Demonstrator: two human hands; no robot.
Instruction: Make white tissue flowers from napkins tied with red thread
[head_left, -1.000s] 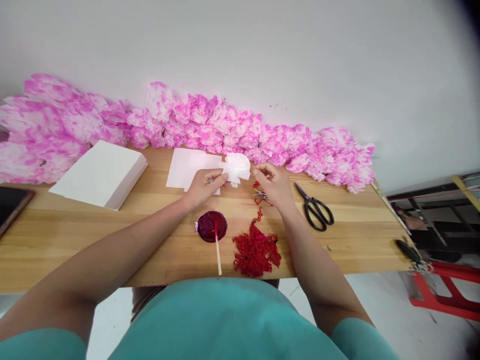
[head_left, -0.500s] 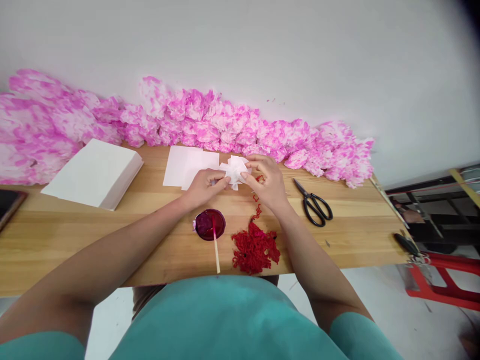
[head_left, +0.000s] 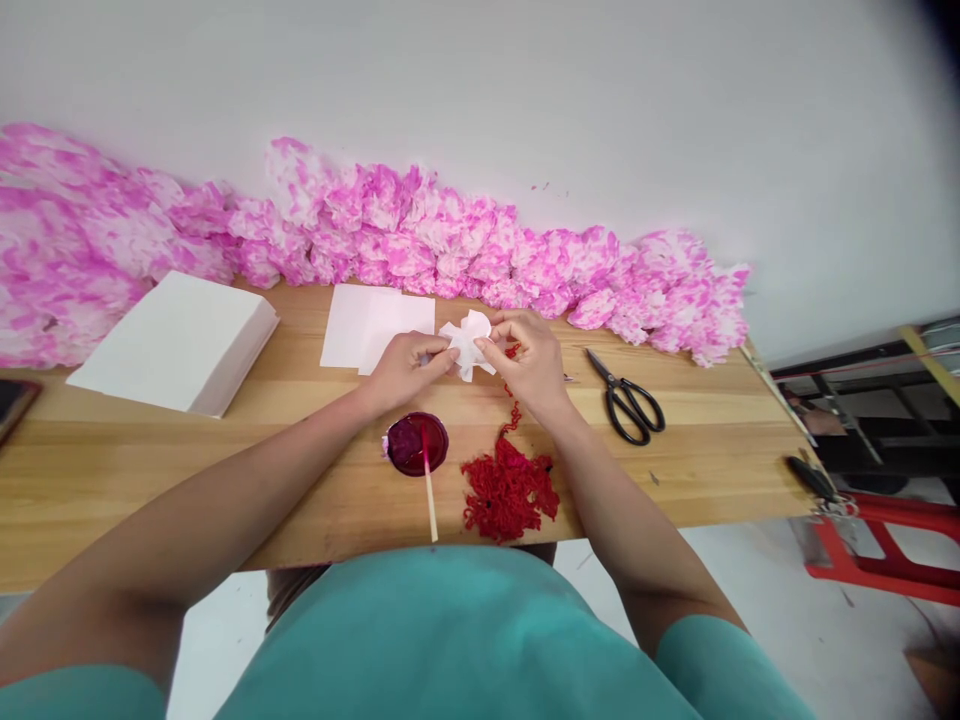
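Note:
Between my two hands is a white paper flower (head_left: 470, 345) with ruffled, spread petals, raised over the wooden table. My left hand (head_left: 411, 369) pinches its left side between thumb and fingers. On the other side, my right hand (head_left: 529, 362) grips the petals' right edge, thumb toward me. Below my left hand sits a round dish of dark magenta dye (head_left: 409, 444), a thin stick (head_left: 430, 500) resting in it. A heap of red yarn (head_left: 510, 492) lies nearer my body, its strand running up under my right hand. Flat white paper sheets (head_left: 367, 325) lie beyond my left hand.
Black-handled scissors (head_left: 628, 400) rest to the right. A thick stack of white paper (head_left: 176, 340) stands at left, near a dark phone-like object (head_left: 13, 408). Pink-and-white paper flowers (head_left: 450, 240) line the wall. A red stool (head_left: 892, 550) is beyond the table's right end.
The flower's petals look more spread and separated than before, while both hands keep hold of it. The view has shifted slightly.

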